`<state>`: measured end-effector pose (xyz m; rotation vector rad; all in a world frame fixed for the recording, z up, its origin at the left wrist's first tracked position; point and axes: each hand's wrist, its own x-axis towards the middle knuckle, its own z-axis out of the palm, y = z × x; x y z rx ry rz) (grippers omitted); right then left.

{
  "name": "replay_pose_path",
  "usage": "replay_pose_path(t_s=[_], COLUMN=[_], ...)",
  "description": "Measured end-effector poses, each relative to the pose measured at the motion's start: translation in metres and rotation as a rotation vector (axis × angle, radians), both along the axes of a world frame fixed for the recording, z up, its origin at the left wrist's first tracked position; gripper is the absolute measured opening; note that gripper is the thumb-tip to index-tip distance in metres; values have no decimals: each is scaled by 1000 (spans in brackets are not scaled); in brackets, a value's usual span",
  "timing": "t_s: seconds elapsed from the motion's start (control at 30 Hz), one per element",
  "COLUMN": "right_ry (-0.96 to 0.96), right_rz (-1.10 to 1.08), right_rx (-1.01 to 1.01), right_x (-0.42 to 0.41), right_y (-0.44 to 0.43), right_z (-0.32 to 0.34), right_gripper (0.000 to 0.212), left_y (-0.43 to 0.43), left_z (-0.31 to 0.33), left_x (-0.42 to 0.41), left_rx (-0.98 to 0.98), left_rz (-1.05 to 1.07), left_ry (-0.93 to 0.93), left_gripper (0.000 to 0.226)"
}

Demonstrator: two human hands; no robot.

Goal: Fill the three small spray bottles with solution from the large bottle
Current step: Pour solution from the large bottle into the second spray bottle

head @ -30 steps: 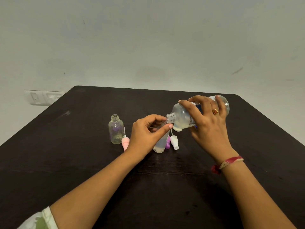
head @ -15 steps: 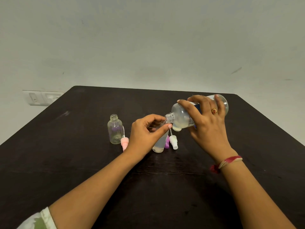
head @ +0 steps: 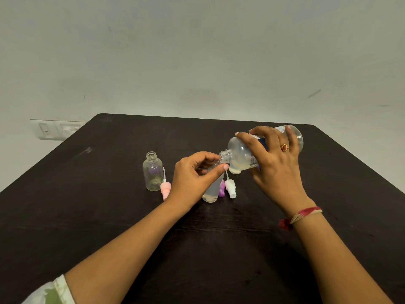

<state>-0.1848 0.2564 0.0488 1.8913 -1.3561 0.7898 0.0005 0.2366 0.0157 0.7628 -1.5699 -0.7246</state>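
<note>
Head view: the right hand (head: 276, 163) grips the large bottle (head: 241, 154), tipped almost flat, a little pale liquid pooled near its neck. Its open mouth sits just over a small bottle (head: 211, 191) standing on the table (head: 109, 216), pinched near the top by the left hand (head: 192, 178) and holding clear liquid. Another small bottle (head: 152, 172) stands empty and uncapped to the left. Pink (head: 165, 189), purple (head: 222, 190) and white (head: 230, 188) spray caps lie nearby. Nothing has visibly shifted since half a second ago.

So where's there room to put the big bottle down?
Bare table right of the right hand, left of the empty small bottle, and between the forearms. Crowded centre: spray caps and the held small bottle in the left hand.
</note>
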Motion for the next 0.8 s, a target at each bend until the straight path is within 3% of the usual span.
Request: replay_pose_path(t_s=[0.2, 0.6, 0.7, 0.8], right_ry=[-53, -127, -219, -431], right_rz=[16, 53, 76, 95], right_rx=[77, 184, 174, 157], right_x=[-2, -7, -7, -6], right_y=[-1, 1, 1, 3], right_z=[-2, 1, 2, 4], right_gripper=[72, 71, 67, 70], left_y=[0, -2, -2, -2], left_z=[1, -2, -3, -3], left_x=[0, 0, 1, 1], left_rx=[13, 45, 55, 64], left_rz=[-16, -17, -10, -12], left_ry=[5, -1, -1, 0], left_gripper=[19, 13, 15, 16])
